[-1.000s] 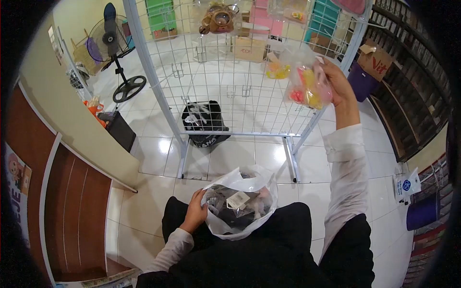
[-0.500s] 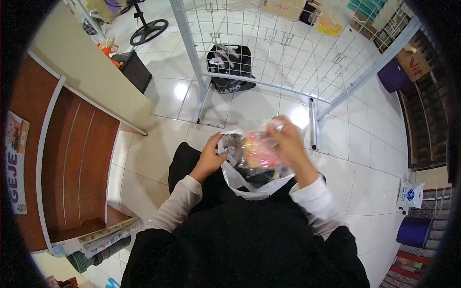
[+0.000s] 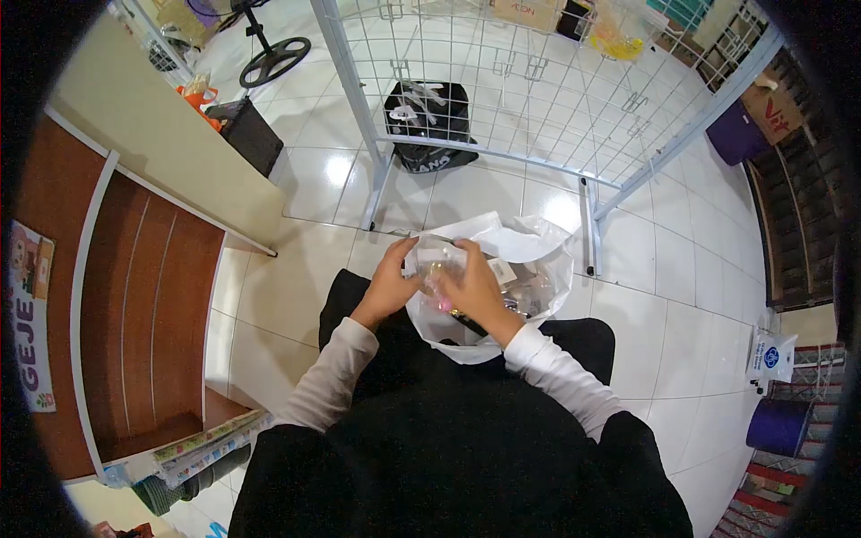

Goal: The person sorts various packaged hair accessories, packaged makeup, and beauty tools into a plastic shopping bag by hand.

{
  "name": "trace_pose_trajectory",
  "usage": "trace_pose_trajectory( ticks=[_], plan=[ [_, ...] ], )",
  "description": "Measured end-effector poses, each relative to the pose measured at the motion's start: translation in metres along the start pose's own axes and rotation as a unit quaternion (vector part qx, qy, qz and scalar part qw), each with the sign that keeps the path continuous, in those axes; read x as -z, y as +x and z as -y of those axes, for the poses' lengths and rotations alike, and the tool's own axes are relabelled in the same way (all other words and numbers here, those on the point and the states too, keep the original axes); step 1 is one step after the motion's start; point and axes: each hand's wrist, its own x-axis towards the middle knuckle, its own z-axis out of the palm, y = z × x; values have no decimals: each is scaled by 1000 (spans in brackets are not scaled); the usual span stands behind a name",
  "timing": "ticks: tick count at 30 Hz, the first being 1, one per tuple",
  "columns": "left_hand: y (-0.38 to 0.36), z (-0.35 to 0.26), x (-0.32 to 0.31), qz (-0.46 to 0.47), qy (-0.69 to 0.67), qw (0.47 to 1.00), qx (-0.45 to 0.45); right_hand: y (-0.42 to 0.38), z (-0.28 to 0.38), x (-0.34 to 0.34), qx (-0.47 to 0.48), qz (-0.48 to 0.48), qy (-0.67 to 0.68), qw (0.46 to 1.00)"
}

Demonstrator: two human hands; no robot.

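left hand [image 3: 392,285] grips bag [image 3: 529,247] rim, left edge | clear packet [image 3: 437,269] at bag mouth, pinched between both hands | right hand [image 3: 473,289] closed on packet | bag sits on lap | wire rack [image 3: 538,90] beyond

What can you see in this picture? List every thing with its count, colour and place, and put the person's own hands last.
white plastic bag: one, white, on the lap, holding packets
clear packet: one, clear with pink inside, between both hands
wire grid rack: one, white, ahead on the tiled floor
yellow packet: one, yellow, hanging on the rack
black bag: one, black, behind the rack
fan base: one, black, top left
wooden shelf: one, brown, left
left hand: one, on the packet
right hand: one, on the packet
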Motion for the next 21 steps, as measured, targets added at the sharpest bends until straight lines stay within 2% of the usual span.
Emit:
trace_pose_trajectory(
  ticks=[1,2,5,9,12,13,16,19,20,21],
  plan=[
    [1,2,0,2,4,1000,-1,-2,5,-1,46,-1,6,999],
    [2,3,0,4,8,1000,-2,-4,-3,-2,51,59,-11,997],
    [-1,-9,1,14,29,999,-7,-1,-12,-6,71,111,-130,983],
    [0,-12,3,33,37,999,-18,26,-33,-11,36,84,-169,981],
    [0,-17,4,46,-8,999,11,34,-38,-19,43,40,-200,978],
    [1,-15,1,24,-2,1000,9,35,-36,-22,37,33,-210,976],
    [9,-8,-7,-20,11,1000,4,24,-22,-29,119,65,-231,963],
    [10,-1,-3,-21,13,1000,13,21,-5,-5,11,161,-182,970],
    [10,2,-3,-21,8,1000,20,20,-2,6,141,65,-198,968],
    [9,2,-2,-19,4,999,26,17,-4,8,174,100,-208,957]
  ],
)
